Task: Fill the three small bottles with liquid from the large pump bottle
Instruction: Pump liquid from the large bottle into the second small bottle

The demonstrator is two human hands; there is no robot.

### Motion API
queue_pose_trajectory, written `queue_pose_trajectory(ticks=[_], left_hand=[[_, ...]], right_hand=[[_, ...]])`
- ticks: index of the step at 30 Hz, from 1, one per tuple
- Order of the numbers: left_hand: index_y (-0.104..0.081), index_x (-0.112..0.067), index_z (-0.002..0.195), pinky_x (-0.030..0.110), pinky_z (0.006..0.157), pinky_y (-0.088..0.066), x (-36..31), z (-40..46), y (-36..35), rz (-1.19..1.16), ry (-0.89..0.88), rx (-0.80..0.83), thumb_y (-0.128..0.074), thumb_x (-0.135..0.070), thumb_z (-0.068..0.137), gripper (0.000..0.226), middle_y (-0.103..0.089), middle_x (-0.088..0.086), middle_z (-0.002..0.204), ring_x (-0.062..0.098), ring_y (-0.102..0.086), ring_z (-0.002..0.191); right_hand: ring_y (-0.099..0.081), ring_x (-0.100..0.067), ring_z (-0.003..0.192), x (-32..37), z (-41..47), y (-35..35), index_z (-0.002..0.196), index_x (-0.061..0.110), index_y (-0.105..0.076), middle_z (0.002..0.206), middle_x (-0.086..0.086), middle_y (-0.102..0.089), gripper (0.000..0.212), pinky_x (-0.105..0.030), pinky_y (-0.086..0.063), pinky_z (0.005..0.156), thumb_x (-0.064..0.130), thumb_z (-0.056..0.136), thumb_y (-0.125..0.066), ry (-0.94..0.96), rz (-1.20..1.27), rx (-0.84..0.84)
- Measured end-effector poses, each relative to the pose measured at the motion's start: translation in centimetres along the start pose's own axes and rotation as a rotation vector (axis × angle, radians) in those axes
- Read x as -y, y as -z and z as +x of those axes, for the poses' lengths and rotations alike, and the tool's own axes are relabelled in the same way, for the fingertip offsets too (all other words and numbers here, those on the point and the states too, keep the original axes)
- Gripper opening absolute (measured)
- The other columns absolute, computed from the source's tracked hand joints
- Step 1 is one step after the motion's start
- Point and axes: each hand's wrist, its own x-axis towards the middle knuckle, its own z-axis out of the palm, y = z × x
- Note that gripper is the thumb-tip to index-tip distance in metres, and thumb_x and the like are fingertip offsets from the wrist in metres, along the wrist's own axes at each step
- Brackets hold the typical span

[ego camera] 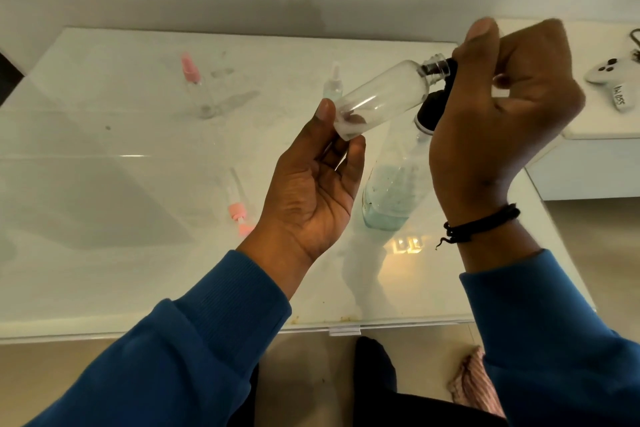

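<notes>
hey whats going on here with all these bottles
A person in blue sleeves is working at a white table. The left hand holds a small clear bottle by its base, tilted, and it looks empty. The right hand grips something black at the bottle's neck, probably its cap. Below stands the large pump bottle, partly filled with pale blue liquid. Another small bottle with a pink top stands farther back, and a loose pink pump top lies on the table.

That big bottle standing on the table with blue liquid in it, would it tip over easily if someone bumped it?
Probably fairly easily. The large bottle is tall and narrow, and its black pump head adds height. The blue liquid sits low, which likely steadies the base somewhat. The glossy table may let it slide first.
</notes>
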Motion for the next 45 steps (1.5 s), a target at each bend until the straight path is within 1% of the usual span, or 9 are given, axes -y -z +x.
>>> queue_pose_trajectory(ticks=[5, 10, 15, 20, 26, 30, 35, 40, 45], left_hand=[[-0.059, -0.006, 0.136, 0.021, 0.06, -0.058, -0.1, 0.0, 0.2, -0.019, 0.012, -0.001, -0.077, -0.024, 0.072, 0.069, -0.07, 0.01, 0.107, 0.014, -0.069, 0.08], [-0.063, -0.006, 0.131, 0.021, 0.06, -0.058, 0.0, 0.0, 0.1, -0.012, 0.009, 0.005, -0.077, -0.024, 0.073, 0.063, -0.07, 0.01, 0.107, 0.015, -0.068, 0.082], [-0.062, -0.005, 0.132, 0.022, 0.062, -0.059, 0.0, -0.1, 0.2, -0.018, 0.014, 0.01, -0.079, -0.023, 0.07, 0.067, -0.07, 0.011, 0.111, 0.015, -0.068, 0.083], [-0.065, -0.006, 0.125, 0.021, 0.061, -0.058, 0.0, 0.1, 0.1, -0.013, 0.009, 0.012, -0.078, -0.024, 0.071, 0.058, -0.069, 0.011, 0.111, 0.016, -0.067, 0.085], [-0.063, -0.005, 0.131, 0.021, 0.061, -0.059, 0.0, -0.1, 0.0, -0.01, 0.02, 0.01, -0.077, -0.023, 0.072, 0.063, -0.071, 0.01, 0.105, 0.015, -0.069, 0.081], [-0.065, -0.006, 0.126, 0.021, 0.06, -0.058, 0.0, 0.0, 0.1, -0.006, 0.011, 0.014, -0.076, -0.024, 0.072, 0.057, -0.072, 0.01, 0.103, 0.015, -0.069, 0.08], [-0.064, -0.006, 0.128, 0.021, 0.061, -0.059, 0.1, -0.2, 0.2, -0.024, 0.03, 0.017, -0.077, -0.024, 0.073, 0.06, -0.072, 0.01, 0.103, 0.015, -0.07, 0.08], [-0.063, -0.006, 0.129, 0.021, 0.06, -0.058, 0.0, 0.0, 0.1, -0.018, 0.015, 0.015, -0.077, -0.024, 0.072, 0.061, -0.071, 0.01, 0.105, 0.015, -0.069, 0.079], [-0.065, -0.007, 0.124, 0.021, 0.059, -0.058, 0.1, -0.1, 0.1, -0.014, 0.024, 0.01, -0.079, -0.024, 0.069, 0.059, -0.072, 0.009, 0.101, 0.015, -0.069, 0.079]], right_hand=[[-0.038, 0.003, 0.066, 0.2, -1.0, 0.1, 0.059, 0.002, -0.052, 0.065, -0.006, -0.041, 0.039, -0.012, -0.031, 0.066, 0.0, 0.097, -0.061, 0.009, -0.002, 0.025], [-0.037, 0.001, 0.065, 0.1, -0.1, 0.0, 0.058, -0.004, -0.055, 0.059, -0.016, -0.047, 0.039, -0.011, -0.031, 0.064, 0.003, 0.096, -0.062, 0.005, 0.002, -0.01], [-0.038, 0.003, 0.066, -0.1, -1.0, 0.3, 0.061, 0.003, -0.054, 0.065, -0.006, -0.043, 0.037, -0.01, -0.031, 0.067, 0.001, 0.097, -0.06, 0.005, 0.001, 0.029], [-0.037, 0.002, 0.064, 0.1, 0.0, -0.1, 0.059, -0.003, -0.056, 0.059, -0.015, -0.047, 0.038, -0.011, -0.032, 0.064, 0.003, 0.096, -0.062, 0.009, -0.006, -0.008], [-0.039, 0.002, 0.067, -0.2, -0.8, 0.4, 0.061, 0.003, -0.055, 0.064, -0.005, -0.044, 0.037, -0.014, -0.033, 0.066, 0.002, 0.098, -0.061, -0.007, 0.005, 0.032], [-0.038, 0.001, 0.064, 0.0, 0.0, 0.0, 0.059, -0.005, -0.057, 0.06, -0.014, -0.047, 0.039, -0.012, -0.032, 0.063, 0.005, 0.097, -0.062, -0.007, -0.016, 0.01], [-0.039, 0.003, 0.066, -0.2, -0.9, 0.4, 0.061, 0.001, -0.055, 0.064, -0.006, -0.045, 0.037, -0.01, -0.032, 0.067, 0.001, 0.098, -0.06, 0.005, 0.001, 0.035], [-0.037, 0.001, 0.065, 0.0, -0.1, 0.0, 0.059, -0.004, -0.056, 0.059, -0.016, -0.049, 0.039, -0.012, -0.032, 0.063, 0.002, 0.096, -0.062, 0.012, -0.005, 0.007], [-0.039, 0.003, 0.066, -0.2, -0.7, 0.3, 0.06, -0.001, -0.055, 0.062, -0.009, -0.045, 0.038, -0.011, -0.032, 0.066, 0.002, 0.097, -0.06, -0.001, 0.006, 0.032]])
